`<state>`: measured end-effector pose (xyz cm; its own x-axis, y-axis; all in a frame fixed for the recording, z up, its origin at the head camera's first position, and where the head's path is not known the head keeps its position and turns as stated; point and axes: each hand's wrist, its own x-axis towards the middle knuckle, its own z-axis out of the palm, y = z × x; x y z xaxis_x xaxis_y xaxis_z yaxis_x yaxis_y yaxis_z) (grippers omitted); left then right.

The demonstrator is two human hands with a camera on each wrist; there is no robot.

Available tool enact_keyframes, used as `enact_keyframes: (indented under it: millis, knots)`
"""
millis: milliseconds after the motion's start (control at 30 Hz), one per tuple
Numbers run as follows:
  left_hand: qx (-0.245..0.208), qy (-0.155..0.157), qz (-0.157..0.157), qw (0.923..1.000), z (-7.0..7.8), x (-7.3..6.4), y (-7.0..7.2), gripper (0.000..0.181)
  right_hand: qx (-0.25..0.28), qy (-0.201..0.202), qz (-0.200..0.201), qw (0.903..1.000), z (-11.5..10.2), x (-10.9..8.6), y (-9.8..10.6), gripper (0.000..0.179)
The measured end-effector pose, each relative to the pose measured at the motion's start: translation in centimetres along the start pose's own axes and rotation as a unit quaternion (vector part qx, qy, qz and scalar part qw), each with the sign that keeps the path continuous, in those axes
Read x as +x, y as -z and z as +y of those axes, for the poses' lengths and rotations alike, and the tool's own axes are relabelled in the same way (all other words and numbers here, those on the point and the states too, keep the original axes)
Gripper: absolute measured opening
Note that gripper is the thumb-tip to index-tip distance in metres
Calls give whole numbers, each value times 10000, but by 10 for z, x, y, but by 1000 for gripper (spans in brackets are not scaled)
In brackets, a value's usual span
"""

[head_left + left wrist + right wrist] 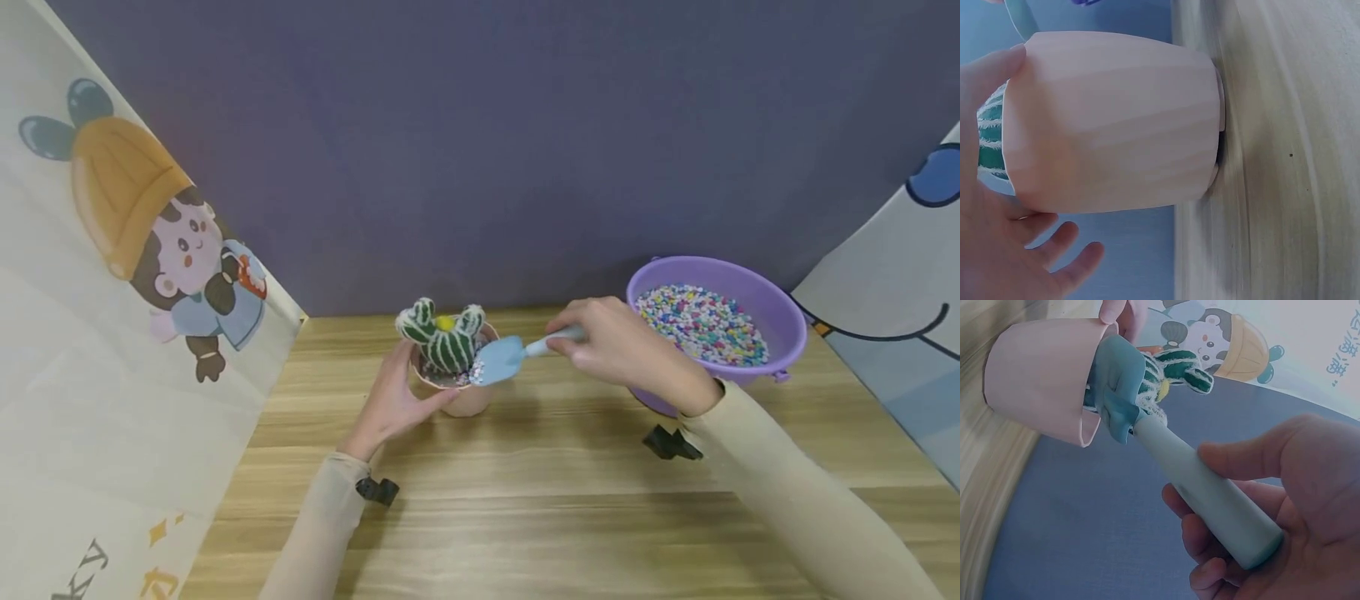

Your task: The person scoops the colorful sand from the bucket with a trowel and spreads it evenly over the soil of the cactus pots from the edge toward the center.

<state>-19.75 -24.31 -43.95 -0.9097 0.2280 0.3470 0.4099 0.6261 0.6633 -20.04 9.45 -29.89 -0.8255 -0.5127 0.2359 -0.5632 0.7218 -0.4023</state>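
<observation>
A pink flowerpot with a green, white-striped toy cactus stands on the wooden table. My left hand holds the pot by its rim, thumb at the near side and fingers round the left; in the left wrist view several fingers extend past the pot's wall. My right hand grips the handle of a light blue toy shovel. The shovel's blade tips over the pot's right rim, with small colored beads at its tip. More beads lie around the cactus base.
A purple bucket holding many multicolored beads stands at the right, beneath and beyond my right forearm. A dark blue-grey panel rises behind the table. Cartoon-printed sheets flank both sides.
</observation>
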Motion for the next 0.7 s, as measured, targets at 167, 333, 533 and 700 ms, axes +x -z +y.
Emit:
enact_keyframes:
  millis: [167,333,533,700]
  knots:
    - [143,100,30,9998,-1,-1,0,101,71,76,-12,9999,-3,2,-2,17]
    - [373,540,-13,9978,1,-4,-1,107,57,116,6,9999,-5,4,-5,17]
    - [680,1162,-37,9909,13,-8,-4,116,18,159,58,9999,-8,4,-7,17]
    - [898,1294,104,9875,25,-10,-8,113,-27,180,132,9997,-11,3,-7,16]
